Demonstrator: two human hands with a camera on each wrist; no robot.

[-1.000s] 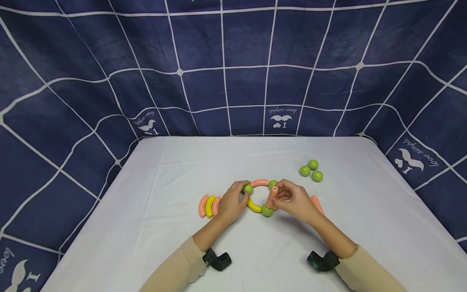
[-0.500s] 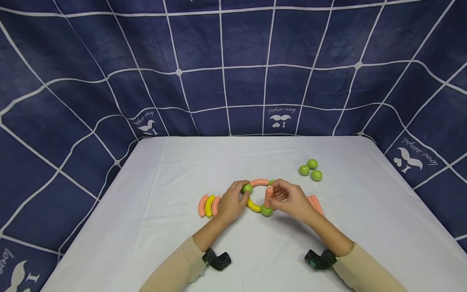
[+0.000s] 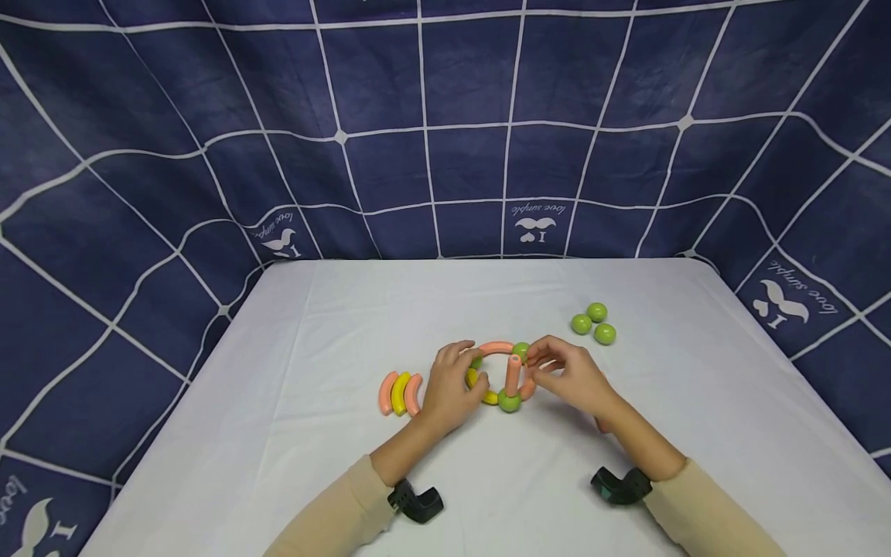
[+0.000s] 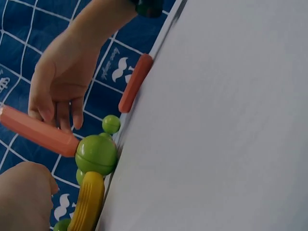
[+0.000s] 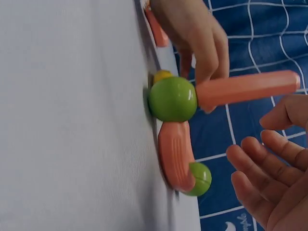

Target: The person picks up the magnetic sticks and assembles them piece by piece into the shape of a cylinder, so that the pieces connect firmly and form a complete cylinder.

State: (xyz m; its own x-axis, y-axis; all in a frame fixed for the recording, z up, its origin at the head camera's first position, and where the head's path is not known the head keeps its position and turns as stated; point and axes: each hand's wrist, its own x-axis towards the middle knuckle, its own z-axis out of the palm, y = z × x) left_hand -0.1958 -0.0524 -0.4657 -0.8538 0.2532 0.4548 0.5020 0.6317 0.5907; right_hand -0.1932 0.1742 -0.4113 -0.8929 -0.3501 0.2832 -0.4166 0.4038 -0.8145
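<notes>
A ring of curved pieces and green balls lies on the white table. An orange stick (image 3: 513, 375) stands upright on the ring's near green ball (image 3: 510, 401), with no hand gripping it. My left hand (image 3: 448, 387) hovers at the ring's left side, its fingers loosely bent by the left green ball and the yellow curved piece (image 3: 490, 398). In the left wrist view a gap shows between that hand and the yellow piece. To the right, my right hand (image 3: 574, 379) is beside the stick; the right wrist view shows its relaxed fingers (image 5: 250, 159) apart from it.
Left of the ring lie two orange curved pieces and a yellow curved piece (image 3: 400, 394). Loose green balls (image 3: 596, 312) sit in a cluster at the back right. An orange piece (image 3: 602, 425) is mostly hidden under the right hand. A dark blue gridded cloth (image 3: 466, 170) hangs behind the table.
My right hand has let go of the orange stick and drawn back to the right. The stick went from tilted to upright. My left hand has loosened from the left green ball.
</notes>
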